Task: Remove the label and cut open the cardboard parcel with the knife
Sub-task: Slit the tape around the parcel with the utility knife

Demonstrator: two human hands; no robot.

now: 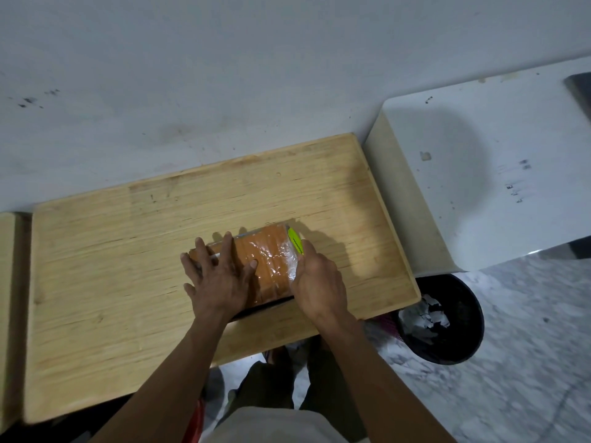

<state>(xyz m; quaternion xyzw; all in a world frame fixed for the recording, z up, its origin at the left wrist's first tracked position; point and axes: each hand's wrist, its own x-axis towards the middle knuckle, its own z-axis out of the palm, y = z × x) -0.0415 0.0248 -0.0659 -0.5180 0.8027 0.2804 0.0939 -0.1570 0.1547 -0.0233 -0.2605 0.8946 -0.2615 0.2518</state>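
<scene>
My left hand (pixel 217 276) lies flat and spread on the tape-wrapped cardboard parcel (pixel 265 263), which rests in the middle of the wooden table (pixel 112 282). My right hand (pixel 318 282) is closed around the green utility knife (pixel 295 243), at the parcel's right edge.

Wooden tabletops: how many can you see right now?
2. The main wooden table holds the parcel under both hands. A second wooden top shows as a sliver at the left edge; more may lie out of frame.
</scene>
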